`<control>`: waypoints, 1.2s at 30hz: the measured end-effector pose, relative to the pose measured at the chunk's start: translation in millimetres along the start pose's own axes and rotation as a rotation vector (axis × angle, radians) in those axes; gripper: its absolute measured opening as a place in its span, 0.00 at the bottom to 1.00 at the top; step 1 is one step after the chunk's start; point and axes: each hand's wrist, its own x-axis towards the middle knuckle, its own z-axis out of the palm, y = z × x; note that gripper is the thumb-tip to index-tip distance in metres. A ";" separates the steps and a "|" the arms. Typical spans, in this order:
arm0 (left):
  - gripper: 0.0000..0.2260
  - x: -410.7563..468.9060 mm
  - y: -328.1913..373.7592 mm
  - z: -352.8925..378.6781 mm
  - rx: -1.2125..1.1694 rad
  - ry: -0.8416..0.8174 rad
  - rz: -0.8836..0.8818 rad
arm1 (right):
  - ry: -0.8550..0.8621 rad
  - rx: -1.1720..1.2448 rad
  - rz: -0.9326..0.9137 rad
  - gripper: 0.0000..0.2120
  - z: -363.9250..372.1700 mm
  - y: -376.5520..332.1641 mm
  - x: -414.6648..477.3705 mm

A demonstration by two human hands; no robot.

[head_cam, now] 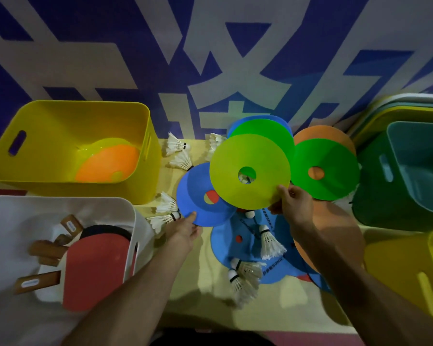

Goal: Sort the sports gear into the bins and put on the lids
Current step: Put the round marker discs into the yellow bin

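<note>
Discs (pixel 330 156) overlap in a heap on the table (pixel 205 303). Feathered shuttlecocks (pixel 269 242) lie scattered among them and toward the yellow bin (pixel 48 116), which holds an orange disc (pixel 105 163). Red paddles (pixel 95 265) fill the white bin (pixel 60 199). The discs are thin, smooth and round, each with a centre hole. I see my right hand (pixel 294 206) pinching the lime disc (pixel 235 156) by its near edge, and my left hand (pixel 183 233) pinching the blue disc (pixel 193 193) beside it.

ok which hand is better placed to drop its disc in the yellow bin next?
Probably left. The left hand grips the blue disc beside the yellow bin; the right hand holds the lime disc farther from it.
</note>
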 end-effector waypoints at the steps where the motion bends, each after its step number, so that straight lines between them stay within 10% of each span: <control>1: 0.06 3.7 -0.9 1.2 -0.035 -0.003 -0.004 | -0.001 0.012 0.008 0.13 -0.4 0.6 -0.4; 36: 0.12 -126.2 124.7 -14.9 0.383 0.103 0.889 | -0.089 0.434 -0.034 0.12 15.7 -85.4 -15.7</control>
